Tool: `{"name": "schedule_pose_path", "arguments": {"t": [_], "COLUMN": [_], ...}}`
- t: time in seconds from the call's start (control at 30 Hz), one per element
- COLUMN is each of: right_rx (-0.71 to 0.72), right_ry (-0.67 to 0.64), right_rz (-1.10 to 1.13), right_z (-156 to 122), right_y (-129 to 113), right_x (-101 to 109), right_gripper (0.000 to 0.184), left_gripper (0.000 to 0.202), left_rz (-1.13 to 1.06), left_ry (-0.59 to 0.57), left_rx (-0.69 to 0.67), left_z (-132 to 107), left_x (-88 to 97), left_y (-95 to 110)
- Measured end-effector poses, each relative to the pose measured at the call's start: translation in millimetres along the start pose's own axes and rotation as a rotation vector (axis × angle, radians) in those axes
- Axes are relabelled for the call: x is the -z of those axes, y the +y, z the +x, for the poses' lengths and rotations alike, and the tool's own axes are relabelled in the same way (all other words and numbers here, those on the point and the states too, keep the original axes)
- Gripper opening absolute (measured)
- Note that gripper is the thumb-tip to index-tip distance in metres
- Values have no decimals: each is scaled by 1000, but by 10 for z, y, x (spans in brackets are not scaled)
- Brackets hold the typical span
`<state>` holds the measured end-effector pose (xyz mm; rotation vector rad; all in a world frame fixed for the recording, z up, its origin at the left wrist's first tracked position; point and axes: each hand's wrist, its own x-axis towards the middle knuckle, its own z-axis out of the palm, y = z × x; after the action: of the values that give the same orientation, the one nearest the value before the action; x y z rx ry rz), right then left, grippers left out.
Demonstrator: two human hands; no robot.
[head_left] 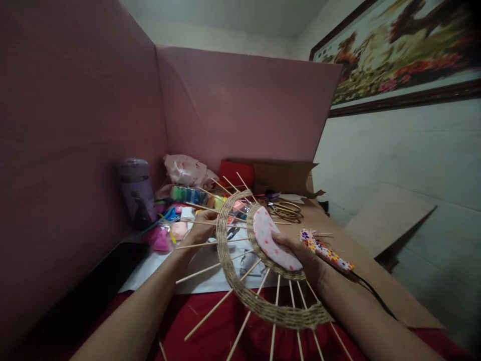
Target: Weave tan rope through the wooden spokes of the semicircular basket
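A round craft piece (240,281) made of wooden skewers radiating from a pink spotted fabric centre (272,240), with rings of woven jute twine, is held tilted above the table. My left hand (203,225) grips its far left rim, fingers closed around the twine ring and skewers. My right hand (300,253) presses on the pink fabric centre with fingers closed on it. A glue gun with a colourful dotted body (326,250) lies just right of my right hand, its black cord trailing along the cardboard.
Pink board walls (75,125) enclose the left and back. A purple bottle (137,193), coloured clay packets (188,195), a pink cloth bundle (186,170), a red box (236,173), a cardboard box (285,175) and wire hoops (287,209) crowd the back. Red cloth (210,331) covers the near table.
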<state>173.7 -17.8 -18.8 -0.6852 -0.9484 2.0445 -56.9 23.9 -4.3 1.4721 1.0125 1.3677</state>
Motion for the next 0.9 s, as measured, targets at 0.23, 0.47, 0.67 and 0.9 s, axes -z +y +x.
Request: {"name": "schedule_pose_path", "arguments": {"t": [0.23,0.47,0.67,0.9], "right_rx": [26,101,268,360], "right_ry": [23,119,205,183], "right_rz": [33,96,191,248], "right_z": [-2,61,85,82], "right_y": [-6,-1,-95,-196], "right_x": [-43,-23,-34,6], "right_gripper": [35,30,27,29], "left_gripper": [18,23,31,34], "left_rz": [-33,-18,-31,46], "left_ry": [-4,-30,-103,-295], "left_rx": [-19,52,101,123], "left_z": [-3,-4,-1,-165], "left_x": [-52,-52,-75,-279], "left_y": [26,-6,-93,-27]}}
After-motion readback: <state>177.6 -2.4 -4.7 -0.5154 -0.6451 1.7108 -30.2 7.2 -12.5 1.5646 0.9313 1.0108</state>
